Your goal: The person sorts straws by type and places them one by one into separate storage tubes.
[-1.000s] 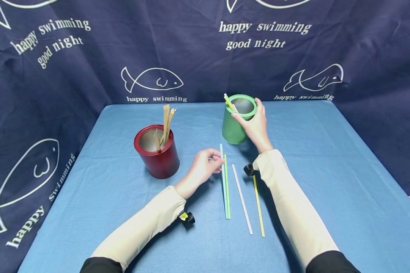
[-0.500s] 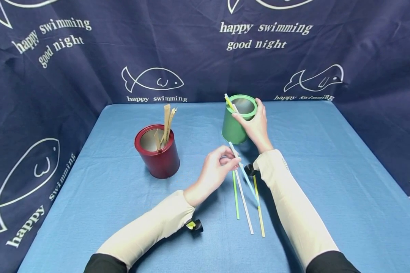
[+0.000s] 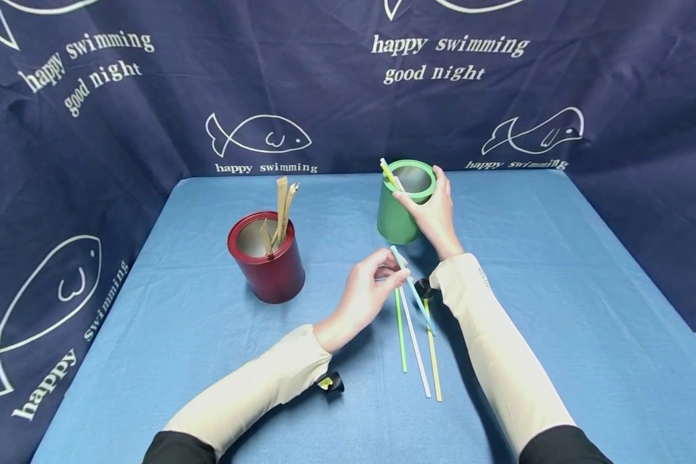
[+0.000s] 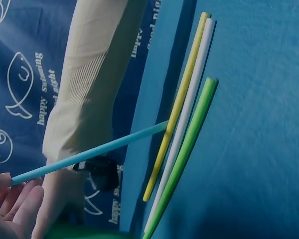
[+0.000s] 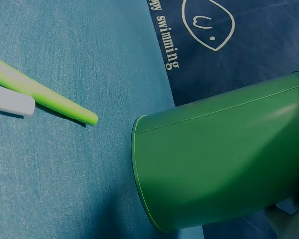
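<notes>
My left hand [image 3: 359, 293] pinches a light blue drinking straw [image 3: 419, 301] near its upper end, holding it slanted above the table. In the left wrist view the blue straw's [image 4: 89, 152] far end meets the yellow straw [image 4: 175, 114]; whether they touch is unclear. Beneath lie a green straw [image 3: 401, 341], a white straw [image 3: 415, 345] and that yellow one, roughly side by side. My right hand [image 3: 434, 216] grips the upper part of an upright green can [image 3: 393, 222], thumb at its rim. A yellow straw [image 3: 388, 174] and a whitish one [image 3: 399, 184] lean inside it.
A dark red can [image 3: 271, 278] stands to the left, with several tan flat sticks [image 3: 281, 206] leaning in it. The blue cloth-covered table [image 3: 168, 309] ends at a dark navy curtain [image 3: 348, 96] printed with fish and words.
My left hand has moved right and lifted the blue straw off the table, away from the green one. The green straw lies further right, and the yellow one has shifted slightly left.
</notes>
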A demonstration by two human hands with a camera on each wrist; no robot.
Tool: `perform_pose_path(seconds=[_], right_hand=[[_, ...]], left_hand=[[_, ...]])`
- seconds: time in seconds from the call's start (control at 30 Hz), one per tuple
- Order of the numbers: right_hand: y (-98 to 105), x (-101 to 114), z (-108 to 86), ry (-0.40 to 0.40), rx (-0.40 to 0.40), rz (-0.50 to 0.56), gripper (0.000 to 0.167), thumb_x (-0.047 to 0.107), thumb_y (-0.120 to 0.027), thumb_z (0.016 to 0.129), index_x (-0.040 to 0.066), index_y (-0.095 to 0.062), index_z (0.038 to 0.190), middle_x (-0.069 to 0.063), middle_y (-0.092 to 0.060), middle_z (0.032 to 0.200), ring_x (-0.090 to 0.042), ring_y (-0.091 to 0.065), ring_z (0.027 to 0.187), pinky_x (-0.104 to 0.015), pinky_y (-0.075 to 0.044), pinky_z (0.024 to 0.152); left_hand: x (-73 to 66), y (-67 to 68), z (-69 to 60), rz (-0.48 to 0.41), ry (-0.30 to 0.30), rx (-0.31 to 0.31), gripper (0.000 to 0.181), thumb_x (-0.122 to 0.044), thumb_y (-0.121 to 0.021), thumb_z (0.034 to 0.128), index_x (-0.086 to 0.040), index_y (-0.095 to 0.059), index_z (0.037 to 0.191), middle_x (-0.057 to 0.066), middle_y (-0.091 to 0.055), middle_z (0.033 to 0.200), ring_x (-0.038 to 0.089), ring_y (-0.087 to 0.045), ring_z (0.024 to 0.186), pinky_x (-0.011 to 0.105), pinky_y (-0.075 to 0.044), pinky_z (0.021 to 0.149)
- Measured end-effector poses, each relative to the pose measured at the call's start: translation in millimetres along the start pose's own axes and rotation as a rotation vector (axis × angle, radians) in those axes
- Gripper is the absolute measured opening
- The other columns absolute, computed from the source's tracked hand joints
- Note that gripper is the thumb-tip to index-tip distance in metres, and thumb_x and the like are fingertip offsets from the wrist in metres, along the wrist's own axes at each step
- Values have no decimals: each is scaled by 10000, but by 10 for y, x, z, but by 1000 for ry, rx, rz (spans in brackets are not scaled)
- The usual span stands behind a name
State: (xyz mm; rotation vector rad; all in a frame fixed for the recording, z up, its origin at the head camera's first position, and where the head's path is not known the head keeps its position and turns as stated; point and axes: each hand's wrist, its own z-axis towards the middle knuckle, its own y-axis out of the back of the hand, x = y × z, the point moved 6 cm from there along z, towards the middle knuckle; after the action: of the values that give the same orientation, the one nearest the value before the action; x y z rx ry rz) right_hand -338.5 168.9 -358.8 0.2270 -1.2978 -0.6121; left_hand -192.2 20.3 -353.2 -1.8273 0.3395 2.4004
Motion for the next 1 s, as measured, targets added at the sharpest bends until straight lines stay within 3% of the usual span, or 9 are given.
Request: perform_pose_path(seconds=[0.53, 0.83, 1.0], right_hand=[[6, 18, -7, -2, 10, -4, 980, 421, -785, 765, 114, -237, 1517, -151, -343, 1510, -304, -412, 1337, -435, -337, 1132], [12, 4, 0, -2, 10, -15, 975, 433, -775, 770, 122, -236, 1519, -151, -342, 1513, -312, -423, 1325, -449, -348, 1122], [5, 11, -1, -1, 12, -13, 978, 434, -778, 766, 121, -237, 1519, -148, -342, 1514, -312, -420, 1331, -446, -344, 1127]], left_hand=[[-89, 432, -80, 96, -26, -117, 110, -33, -672, 884, 34, -634, 963, 204, -684, 901, 313, -717, 861, 217, -589, 752], [-229, 628, -74, 263, -58, -133, 112, -60, -685, 882, -4, -651, 973, 133, -700, 883, 234, -722, 822, 283, -601, 752], [-399, 721, -5, 283, -91, -144, 129, -88, -679, 895, -15, -649, 996, 123, -696, 904, 227, -721, 841, 259, -595, 772]])
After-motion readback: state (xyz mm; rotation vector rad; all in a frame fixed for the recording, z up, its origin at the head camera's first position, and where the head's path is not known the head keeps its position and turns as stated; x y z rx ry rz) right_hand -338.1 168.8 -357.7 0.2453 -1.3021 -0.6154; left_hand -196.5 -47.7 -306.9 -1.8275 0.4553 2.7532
